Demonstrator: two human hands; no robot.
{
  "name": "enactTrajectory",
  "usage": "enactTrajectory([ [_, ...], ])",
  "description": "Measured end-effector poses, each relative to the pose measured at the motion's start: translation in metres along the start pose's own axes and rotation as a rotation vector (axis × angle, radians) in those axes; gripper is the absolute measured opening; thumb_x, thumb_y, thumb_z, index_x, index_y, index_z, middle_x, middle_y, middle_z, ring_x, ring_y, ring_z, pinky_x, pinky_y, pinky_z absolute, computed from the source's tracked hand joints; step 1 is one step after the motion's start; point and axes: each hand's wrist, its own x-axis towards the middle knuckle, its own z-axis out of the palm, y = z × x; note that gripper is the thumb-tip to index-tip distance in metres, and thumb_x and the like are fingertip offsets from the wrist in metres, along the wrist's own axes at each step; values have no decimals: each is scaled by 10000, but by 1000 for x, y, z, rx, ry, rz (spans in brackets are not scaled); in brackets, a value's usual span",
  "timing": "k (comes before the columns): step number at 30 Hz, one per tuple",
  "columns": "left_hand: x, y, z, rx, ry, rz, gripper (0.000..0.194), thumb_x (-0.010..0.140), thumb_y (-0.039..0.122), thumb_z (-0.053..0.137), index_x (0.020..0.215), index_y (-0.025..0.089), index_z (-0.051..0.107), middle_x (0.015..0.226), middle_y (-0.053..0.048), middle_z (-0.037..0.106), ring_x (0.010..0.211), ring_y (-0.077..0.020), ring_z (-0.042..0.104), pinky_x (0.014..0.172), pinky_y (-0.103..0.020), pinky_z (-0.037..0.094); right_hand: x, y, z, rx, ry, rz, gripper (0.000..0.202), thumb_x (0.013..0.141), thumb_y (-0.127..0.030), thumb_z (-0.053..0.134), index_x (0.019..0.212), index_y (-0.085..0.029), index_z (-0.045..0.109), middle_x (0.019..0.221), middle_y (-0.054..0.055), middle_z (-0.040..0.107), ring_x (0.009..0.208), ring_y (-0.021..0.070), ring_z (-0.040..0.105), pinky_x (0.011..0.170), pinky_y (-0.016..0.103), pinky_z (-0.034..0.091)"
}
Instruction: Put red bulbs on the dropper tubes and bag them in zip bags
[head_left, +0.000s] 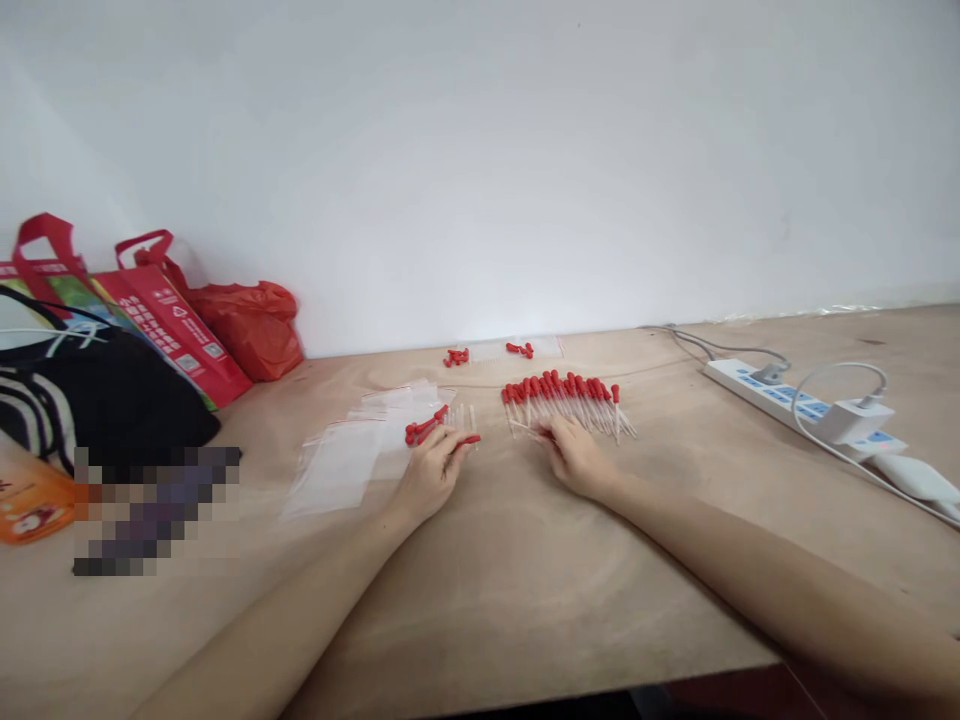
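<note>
My left hand is closed on a red rubber bulb that points to the right. My right hand pinches a clear thin tube, its end pointing left toward the bulb; the two are apart. Behind my right hand lies a row of droppers with red bulbs at the far end and clear tubes toward me. Just beyond my left fingers are several loose clear tubes and a few loose red bulbs. Flat clear zip bags lie to the left of that hand.
More red bulbs rest near the wall with a clear bag. At right a white power strip holds plugs and cords. Shopping bags, a red plastic bag and a black bag stand at left, near a blurred-out object.
</note>
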Motion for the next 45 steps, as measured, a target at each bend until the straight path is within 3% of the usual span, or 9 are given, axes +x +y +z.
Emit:
enactTrajectory([
  [3, 1, 6, 1, 33, -44, -33, 162, 835, 264, 466, 867, 189, 606, 780, -21, 628, 730, -152, 570, 698, -303, 405, -17, 6, -14, -69, -27, -70, 291, 857, -149, 315, 1087, -144, 492, 837, 82, 589, 719, 163, 496, 686, 298, 312],
  [7, 2, 16, 2, 92, -71, -16, 135, 808, 308, 526, 761, 205, 601, 735, 20, 661, 692, -148, 587, 808, -381, 344, -17, -3, -21, -120, -40, -47, 257, 841, -163, 373, 1008, -173, 567, 812, 59, 604, 710, 150, 507, 731, 331, 267],
  [12, 0, 29, 9, 114, -108, 102, 153, 863, 229, 432, 827, 186, 574, 776, 8, 665, 749, -134, 609, 983, -441, 211, -12, -15, -20, -76, -74, -92, 221, 827, -177, 408, 922, -183, 608, 757, 28, 614, 697, 129, 517, 771, 343, 234],
  [18, 1, 31, 13, 121, -88, 170, 177, 882, 208, 384, 848, 188, 556, 815, 3, 675, 898, -155, 606, 1048, -469, 86, -14, -15, -18, -58, -83, -124, 243, 812, -172, 433, 979, -209, 605, 760, 15, 614, 700, 125, 517, 790, 355, 211],
  [27, -2, 29, 13, -10, -100, 192, 176, 872, 215, 405, 816, 206, 572, 779, 20, 681, 913, -160, 604, 1042, -475, 51, -13, -10, -17, -76, -140, -175, 298, 800, -125, 425, 1015, -244, 594, 783, 2, 607, 692, 107, 507, 778, 345, 203],
  [32, -3, 29, 13, -11, -146, 169, 159, 845, 235, 459, 755, 212, 588, 733, 33, 681, 824, -152, 621, 1025, -484, 53, -10, -11, -19, -224, -107, -269, 302, 748, -80, 412, 906, -224, 626, 722, 3, 574, 663, 115, 472, 774, 360, 190],
  [36, -2, 30, 13, -7, -117, 187, 148, 831, 232, 483, 739, 211, 596, 715, 34, 683, 787, -146, 627, 1015, -472, 86, -11, -18, -20, -309, -86, -309, 223, 743, -108, 418, 801, -182, 620, 662, 14, 544, 634, 122, 440, 724, 345, 197],
  [41, -1, 36, 10, 23, -92, 232, 130, 817, 238, 508, 723, 196, 588, 678, 26, 675, 797, -160, 628, 1017, -471, 81, -12, -27, -18, -219, -82, -247, 211, 797, -176, 400, 709, -169, 591, 616, 0, 529, 564, 100, 394, 656, 319, 183],
  [45, 0, 41, 8, 52, -68, 266, 131, 823, 220, 486, 738, 178, 576, 721, 4, 671, 775, -145, 625, 1019, -476, 72, -8, -30, -18, -51, -190, -155, 266, 843, -213, 364, 664, -156, 553, 628, -8, 552, 547, 89, 382, 649, 297, 181],
])
